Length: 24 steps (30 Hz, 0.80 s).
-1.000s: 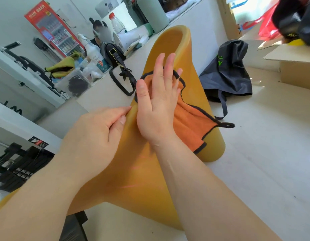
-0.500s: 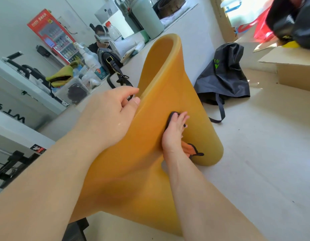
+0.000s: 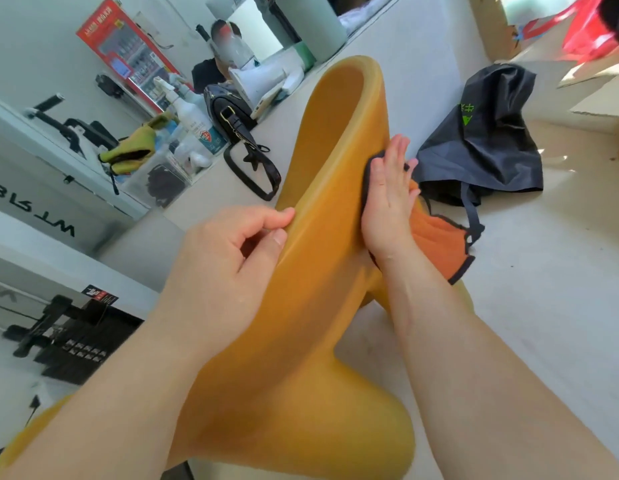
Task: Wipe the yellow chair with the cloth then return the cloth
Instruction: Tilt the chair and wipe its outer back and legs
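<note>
While the yellow chair [image 3: 329, 237] lies tilted on the counter [image 3: 543, 323], its long axis is observed to run from beside the person's forearms up and away to the curved top end, beyond both hands. The chair is thus placed between the two hands.

The left hand [image 3: 228, 251] is found on the near edge of the chair, fingers curled, with thumb and forefinger pinching that edge; it is judged to be steadying the piece. The right hand [image 3: 387, 199] is laid flat on the far side of the chair, fingers straight and close together, and the cloth [image 3: 436, 237] is pressed against the chair surface beneath the palm. Most of the orange cloth is seen trailing free on the outer side of that hand, towards the wrist, with its dark hem hanging clear.

Wiping is judged to be under way. The right hand is the nearer to the cloth, and the coming stroke is expected to follow the chair's long axis. A black bag [image 3: 481, 143] lies just beyond the right fingertips.
</note>
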Tool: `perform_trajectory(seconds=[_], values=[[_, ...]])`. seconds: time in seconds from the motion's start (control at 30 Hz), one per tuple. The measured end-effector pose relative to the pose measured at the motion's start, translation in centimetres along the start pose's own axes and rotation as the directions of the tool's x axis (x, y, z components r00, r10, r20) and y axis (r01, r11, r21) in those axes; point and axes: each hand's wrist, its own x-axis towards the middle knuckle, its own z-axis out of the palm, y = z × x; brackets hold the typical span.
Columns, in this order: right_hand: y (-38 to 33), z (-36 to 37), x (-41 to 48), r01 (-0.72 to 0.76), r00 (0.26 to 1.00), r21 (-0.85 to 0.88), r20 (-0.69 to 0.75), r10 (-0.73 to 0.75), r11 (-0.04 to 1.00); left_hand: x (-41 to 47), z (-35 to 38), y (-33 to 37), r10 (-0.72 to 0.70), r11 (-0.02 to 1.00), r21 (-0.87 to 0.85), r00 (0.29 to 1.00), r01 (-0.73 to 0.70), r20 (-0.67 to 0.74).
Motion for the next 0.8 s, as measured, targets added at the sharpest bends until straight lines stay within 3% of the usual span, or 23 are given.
perform_trajectory(seconds=[0.1, 0.23, 0.47, 0.6, 0.8], values=[[1.6, 0.6, -1.2, -0.134, 0.99, -0.038, -0.047, 0.132, 0.99, -0.1, -0.1, 0.1, -0.006, 1.0, -0.03, 1.0, 0.007, 0.013], [1.3, 2.2, -7.2, -0.198, 0.98, 0.17, 0.043, 0.193, 0.965, 0.1, -0.2, -0.3, 0.038, 0.999, 0.0, 0.999, -0.038, -0.002], [-0.7, 3.8, -11.4, -0.155, 0.987, 0.181, 0.0, 0.158, 0.971, 0.0, -0.5, -1.4, 0.063, 0.997, -0.053, 0.998, -0.062, 0.014], [-2.4, 4.9, -14.7, -0.145, 0.988, 0.177, -0.021, 0.151, 0.974, -2.2, -2.2, -3.5, 0.149, 0.989, -0.036, 0.976, -0.145, 0.159], [-4.1, 6.5, -18.8, -0.082, 0.993, 0.158, -0.068, 0.094, 0.984, -10.4, -7.7, -10.4, 0.083, 0.996, -0.061, 0.96, -0.07, 0.269]])
